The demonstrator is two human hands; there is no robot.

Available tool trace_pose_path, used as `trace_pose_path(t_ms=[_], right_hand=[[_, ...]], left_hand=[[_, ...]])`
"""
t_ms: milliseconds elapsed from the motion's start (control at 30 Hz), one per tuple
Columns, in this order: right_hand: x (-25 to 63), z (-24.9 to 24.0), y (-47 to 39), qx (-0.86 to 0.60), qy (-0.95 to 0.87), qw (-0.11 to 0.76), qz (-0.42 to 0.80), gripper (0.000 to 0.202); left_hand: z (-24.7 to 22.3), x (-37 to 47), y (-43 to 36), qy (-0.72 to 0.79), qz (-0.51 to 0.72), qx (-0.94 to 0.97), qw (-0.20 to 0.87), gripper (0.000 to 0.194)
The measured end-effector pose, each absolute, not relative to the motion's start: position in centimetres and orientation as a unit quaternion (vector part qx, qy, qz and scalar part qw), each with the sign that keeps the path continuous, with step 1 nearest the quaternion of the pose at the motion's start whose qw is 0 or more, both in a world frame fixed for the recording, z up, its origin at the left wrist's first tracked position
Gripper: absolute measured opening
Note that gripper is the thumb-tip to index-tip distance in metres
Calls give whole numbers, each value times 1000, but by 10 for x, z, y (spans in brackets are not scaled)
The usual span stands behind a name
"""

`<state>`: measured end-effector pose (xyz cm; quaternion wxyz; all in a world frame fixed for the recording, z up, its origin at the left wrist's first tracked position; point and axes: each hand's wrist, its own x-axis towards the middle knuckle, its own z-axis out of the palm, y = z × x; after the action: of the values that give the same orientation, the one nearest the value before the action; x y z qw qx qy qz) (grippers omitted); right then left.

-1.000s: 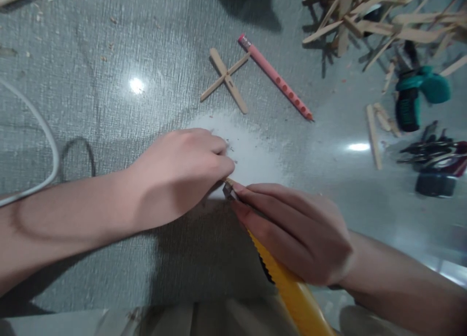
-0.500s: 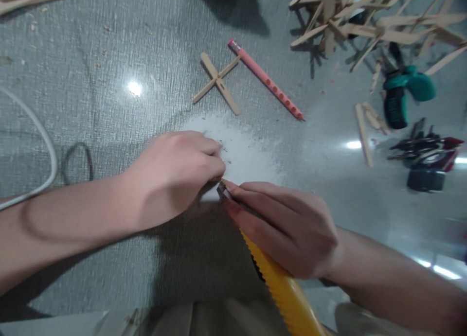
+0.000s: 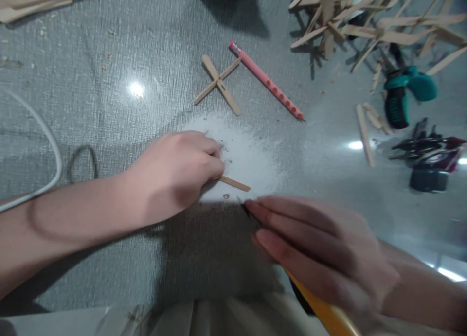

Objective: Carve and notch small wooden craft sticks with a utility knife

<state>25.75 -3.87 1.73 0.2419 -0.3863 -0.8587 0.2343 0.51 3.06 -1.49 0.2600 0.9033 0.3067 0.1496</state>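
My left hand point(image 3: 178, 173) presses down on one end of a thin wooden stick point(image 3: 235, 184) that lies flat on the grey mat point(image 3: 109, 107); the stick's free end points right. My right hand point(image 3: 321, 248), blurred, grips a yellow utility knife point(image 3: 326, 314), its blade tip just below and right of the stick, apart from it. A small wood chip point(image 3: 226, 196) lies by the stick.
A cross of two glued sticks point(image 3: 218, 84) and a pink pencil point(image 3: 266, 80) lie beyond my hands. A pile of wooden sticks point(image 3: 368, 15) fills the top right, with a teal tool point(image 3: 404, 90) and dark pliers point(image 3: 426, 149). A white cable point(image 3: 40, 136) curves at left.
My right hand has pulled the knife back toward me and to the right, off the stick. The stick's free end now shows. My left hand has stayed put.
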Motion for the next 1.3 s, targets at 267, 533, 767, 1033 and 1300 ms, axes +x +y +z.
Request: trace_pose_path(t_ms=[267, 533, 767, 1033, 1300], right_hand=[[250, 7, -12, -381, -858, 256, 230, 22], [256, -6, 2, -330, -841, 330, 274, 24], [263, -10, -2, -445, -753, 379, 304, 8], [262, -9, -3, -514, -737, 359, 252, 9], [257, -7, 5, -364, -793, 364, 326, 18]], left_hand=[[-13, 2, 29, 306, 153, 901, 266, 29], [-17, 1, 24, 308, 193, 906, 218, 26], [-3, -6, 22, 268, 196, 910, 250, 23], [-6, -4, 48, 333, 137, 919, 162, 31], [0, -3, 46, 349, 157, 887, 259, 26]])
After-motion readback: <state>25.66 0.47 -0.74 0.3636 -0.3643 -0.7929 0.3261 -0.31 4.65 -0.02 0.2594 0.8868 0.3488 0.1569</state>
